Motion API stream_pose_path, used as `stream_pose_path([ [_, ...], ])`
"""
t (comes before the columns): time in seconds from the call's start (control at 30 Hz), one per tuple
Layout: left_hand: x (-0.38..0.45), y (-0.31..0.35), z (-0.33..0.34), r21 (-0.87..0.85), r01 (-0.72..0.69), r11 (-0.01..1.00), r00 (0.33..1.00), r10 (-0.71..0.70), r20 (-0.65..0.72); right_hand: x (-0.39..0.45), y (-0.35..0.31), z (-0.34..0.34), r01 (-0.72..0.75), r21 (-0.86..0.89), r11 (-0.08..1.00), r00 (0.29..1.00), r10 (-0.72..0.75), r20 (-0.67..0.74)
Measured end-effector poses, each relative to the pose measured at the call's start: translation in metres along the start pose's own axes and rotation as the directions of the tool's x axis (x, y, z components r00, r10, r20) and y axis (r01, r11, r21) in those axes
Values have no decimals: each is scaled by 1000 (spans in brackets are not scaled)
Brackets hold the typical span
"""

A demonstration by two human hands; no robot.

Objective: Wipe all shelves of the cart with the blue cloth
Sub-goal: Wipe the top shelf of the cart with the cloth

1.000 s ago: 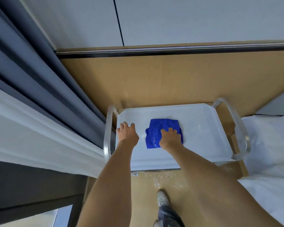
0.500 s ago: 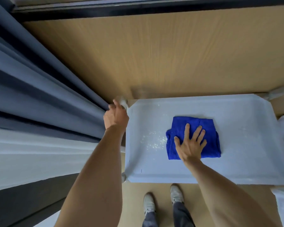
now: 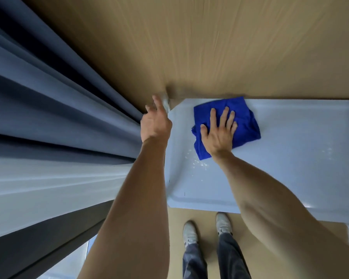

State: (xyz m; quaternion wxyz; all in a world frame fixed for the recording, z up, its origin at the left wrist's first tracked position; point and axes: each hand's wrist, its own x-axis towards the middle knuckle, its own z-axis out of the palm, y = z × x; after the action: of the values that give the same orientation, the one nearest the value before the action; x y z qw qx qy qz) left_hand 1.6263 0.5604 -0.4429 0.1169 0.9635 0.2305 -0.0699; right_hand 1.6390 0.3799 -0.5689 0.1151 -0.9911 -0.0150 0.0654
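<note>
Right hand flat on crumpled blue cloth, left hand gripping cart post, smooth white shelf.

no readable text, labels, brands, numbers or signs anywhere in the frame, none on the blue cloth, none on the cart shelf

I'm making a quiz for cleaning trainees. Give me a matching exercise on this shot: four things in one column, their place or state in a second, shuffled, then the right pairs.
Things
1. blue cloth
2. left hand
3. right hand
4. white specks

Place or state
A. at the cart's far-left corner post
B. pressed flat on the cloth, fingers spread
C. lying on the top shelf, near its far-left part
D. scattered on the shelf just nearer than the cloth

Pairs: 1-C, 2-A, 3-B, 4-D
</note>
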Motion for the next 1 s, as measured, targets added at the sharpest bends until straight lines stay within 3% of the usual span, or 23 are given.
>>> stream_pose_path([
  [0.1, 5, 2, -1, 0, -6, 1000, 1000, 6, 6, -8, -36, 10, 83, -11, 996, 996, -83, -12],
  [0.2, 6, 5, -7, -14, 11, 1000, 999, -11, 39, -83, -37, 21, 234, -20, 972, 972, -235, -19],
  [0.3, -3, 6, -11, -28, 17, 999, 998, -15, 66, -175, -28, 22, 272, -14, 962, 962, -271, 12],
  [0.37, -8, 6, -11, -41, 21, 999, 998, -19, 66, -188, -19, 21, 305, -29, 952, 952, -303, 37],
  [0.43, -10, 7, -9, -46, 32, 998, 998, -29, 64, -153, -12, 16, 321, -54, 945, 947, -319, 46],
  [0.57, -4, 10, -4, -39, 23, 999, 997, -20, 74, -10, -41, 10, 20, -6, 1000, 1000, -20, -24],
  [0.67, 6, 12, -4, -46, -5, 999, 999, 7, 50, 35, -70, 13, -51, 36, 998, 999, 51, -11],
  [0.8, 15, 14, -7, -18, -13, 1000, 998, 14, 60, -63, -73, 20, 271, 36, 962, 963, -271, -5],
  [0.9, 8, 14, -9, -7, -22, 1000, 997, 22, 77, -180, -53, 16, 362, 92, 928, 924, -370, 95],
  [1.0, 2, 16, -8, -21, -12, 1000, 999, 13, 49, -234, -14, 14, 456, 2, 890, 881, -452, 139],
])
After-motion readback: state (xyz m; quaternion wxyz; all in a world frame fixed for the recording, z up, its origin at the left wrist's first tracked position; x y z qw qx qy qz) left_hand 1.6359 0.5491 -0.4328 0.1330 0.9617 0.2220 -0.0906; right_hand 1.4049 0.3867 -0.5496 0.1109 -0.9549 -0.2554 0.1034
